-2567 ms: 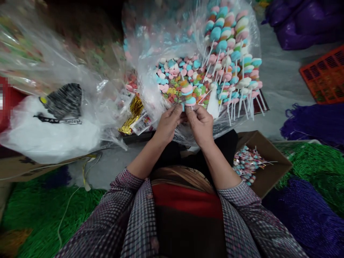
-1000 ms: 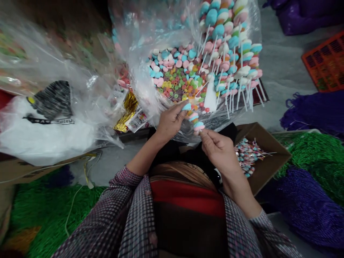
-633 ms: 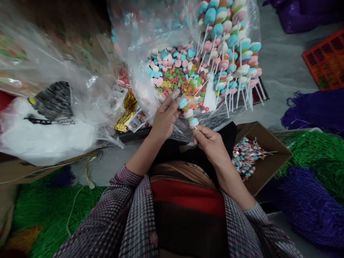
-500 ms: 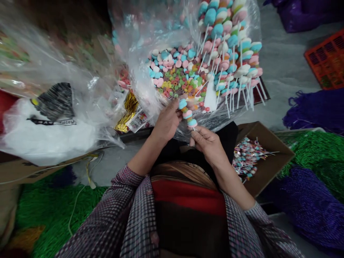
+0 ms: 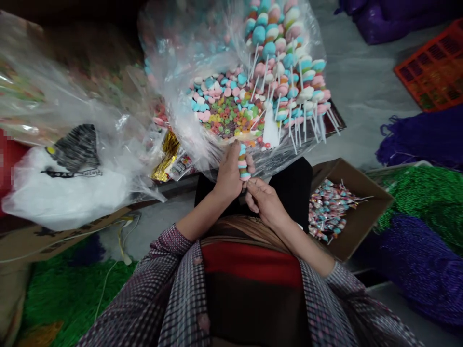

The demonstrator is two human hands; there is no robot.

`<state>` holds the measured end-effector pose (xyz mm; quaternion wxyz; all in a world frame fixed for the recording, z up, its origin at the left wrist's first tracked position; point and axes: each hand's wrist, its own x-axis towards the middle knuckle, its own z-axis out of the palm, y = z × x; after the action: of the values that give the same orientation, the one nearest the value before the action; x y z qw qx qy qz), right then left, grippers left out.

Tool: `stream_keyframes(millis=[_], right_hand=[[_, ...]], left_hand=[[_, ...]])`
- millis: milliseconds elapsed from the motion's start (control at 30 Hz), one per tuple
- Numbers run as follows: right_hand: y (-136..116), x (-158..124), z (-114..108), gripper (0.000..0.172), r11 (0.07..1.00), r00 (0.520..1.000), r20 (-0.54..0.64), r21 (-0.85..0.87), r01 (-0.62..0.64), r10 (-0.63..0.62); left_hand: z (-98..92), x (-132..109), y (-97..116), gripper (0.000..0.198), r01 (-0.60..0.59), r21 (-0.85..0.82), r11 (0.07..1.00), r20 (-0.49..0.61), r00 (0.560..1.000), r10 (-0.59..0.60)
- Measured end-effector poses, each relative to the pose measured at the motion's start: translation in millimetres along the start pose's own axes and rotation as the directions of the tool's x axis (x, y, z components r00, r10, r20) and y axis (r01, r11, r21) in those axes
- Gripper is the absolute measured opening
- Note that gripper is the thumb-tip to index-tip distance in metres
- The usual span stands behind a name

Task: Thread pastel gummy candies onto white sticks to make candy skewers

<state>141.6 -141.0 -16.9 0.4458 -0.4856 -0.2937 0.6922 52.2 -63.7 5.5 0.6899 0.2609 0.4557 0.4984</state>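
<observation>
A candy skewer of blue, pink and ring sweets stands between my hands. My left hand curls around its upper sweets. My right hand pinches the white stick at the bottom. Just beyond lies a clear plastic bag spread open, holding loose marshmallow sweets and coloured ring candies. A row of finished skewers leans at the bag's right side.
A cardboard box with wrapped lollipops sits at my right. Purple bundles and green bundles lie further right, an orange crate behind. A white bag with a striped cloth and gold packets lie left.
The skewer has gained sweets and come down from the bag toward my lap. Both hands moved closer to my body, the skewer turning more upright; the view shifted left.
</observation>
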Motion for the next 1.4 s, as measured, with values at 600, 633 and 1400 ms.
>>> stream_keyframes(millis=[600,633,1400], right_hand=[[10,-21,-17,0.040,0.982,0.986,-0.054,-0.119,0.150,-0.157],[10,-23,-16,0.040,0.980,0.987,-0.046,-0.134,0.149,-0.157],[-85,73,-31,0.052,0.060,0.807,-0.096,-0.995,-0.075,-0.583]], left_hand=[[1.5,-17,0,0.025,-0.199,0.081,0.977,0.195,0.964,0.180],[1.1,-17,0,0.024,-0.179,0.070,0.981,0.175,0.971,0.165],[-47.7,-12,35,0.066,0.047,-0.401,0.915,0.128,0.992,0.005]])
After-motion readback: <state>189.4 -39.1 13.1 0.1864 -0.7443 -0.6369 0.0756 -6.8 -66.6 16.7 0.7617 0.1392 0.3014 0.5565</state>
